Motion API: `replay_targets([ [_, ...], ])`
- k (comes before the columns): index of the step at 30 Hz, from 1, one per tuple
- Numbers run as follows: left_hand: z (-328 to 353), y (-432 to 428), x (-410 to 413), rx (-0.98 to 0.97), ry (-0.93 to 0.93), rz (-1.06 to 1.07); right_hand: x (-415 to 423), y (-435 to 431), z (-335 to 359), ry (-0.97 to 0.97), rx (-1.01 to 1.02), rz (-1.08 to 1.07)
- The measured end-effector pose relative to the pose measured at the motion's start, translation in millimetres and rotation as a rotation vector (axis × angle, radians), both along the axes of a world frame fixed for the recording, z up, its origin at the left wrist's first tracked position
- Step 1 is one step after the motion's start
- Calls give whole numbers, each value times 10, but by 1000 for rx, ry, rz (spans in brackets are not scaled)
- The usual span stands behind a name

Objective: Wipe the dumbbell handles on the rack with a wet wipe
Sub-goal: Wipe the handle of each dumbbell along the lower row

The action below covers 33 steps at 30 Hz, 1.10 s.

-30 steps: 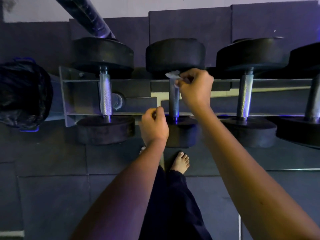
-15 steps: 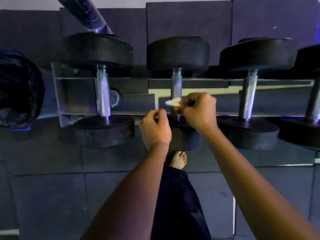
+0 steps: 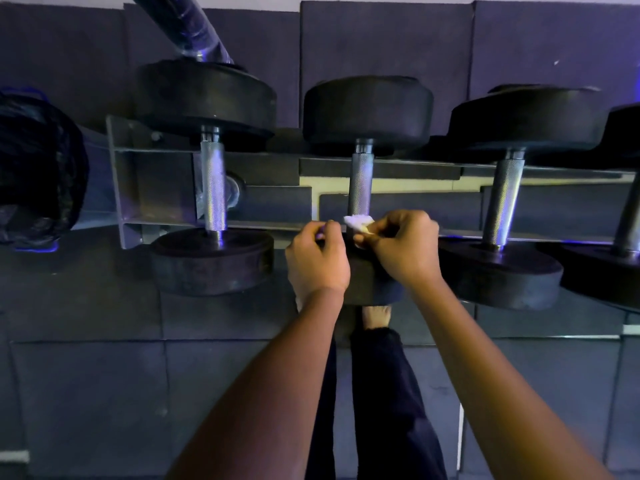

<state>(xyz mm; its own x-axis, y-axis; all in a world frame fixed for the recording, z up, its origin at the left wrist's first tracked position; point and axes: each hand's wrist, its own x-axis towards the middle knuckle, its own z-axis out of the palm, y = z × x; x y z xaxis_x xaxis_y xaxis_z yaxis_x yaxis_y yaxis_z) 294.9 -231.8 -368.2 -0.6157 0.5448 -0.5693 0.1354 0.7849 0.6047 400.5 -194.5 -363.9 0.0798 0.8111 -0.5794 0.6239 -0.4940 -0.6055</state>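
Pinches white wet wipe (image 3: 358,223) in right grip (image 3: 405,247), fingers curled, pressing it against near end of middle dumbbell handle (image 3: 361,181). Holds left grip (image 3: 317,265) curled just beside, left of that handle; cannot tell whether on anything. Sits across the rack (image 3: 156,188) rails, between two other dumbbells (image 3: 213,188).

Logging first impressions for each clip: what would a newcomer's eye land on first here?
The right hand pinching a white wet wipe against the near end of the middle dumbbell's steel handle, centre frame. The left hand sits curled just beside it. Around them, black dumbbells lie across the rack.
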Motion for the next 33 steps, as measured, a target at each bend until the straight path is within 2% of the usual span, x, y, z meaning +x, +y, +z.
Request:
replay_targets([
  [3, -21, -14, 3, 13, -4, 6, 25, 43, -28, 41, -14, -33],
  [6, -15, -15, -5, 43, -10, 23, 24, 140, -49, 163, 25, -138],
  [10, -45, -12, -6, 61, -14, 8, -30, 637, -171, 282, 97, -306],
  [14, -39, -20, -2, 83, -8, 14, 1, 606, -198, 355, 7, -365],
  [17, -19, -6, 2, 69, -16, 33, 81, 243, -197, 303, -117, -266],
  [20, -30, -4, -9, 69, -38, 45, 159, 35, -207, 191, -112, -117],
  [22, -23, -5, -5, 74, -36, 52, 163, 27, -194, 184, -90, -76],
  [25, -3, -2, -4, 72, -45, 42, 109, 185, -182, 256, -36, -136],
  [30, 5, -24, -15, 83, -65, 0, -56, 682, -151, 215, 144, -245],
  [33, -27, -16, -19, 89, -31, 0, -100, 535, -156, 196, 127, -264],
])
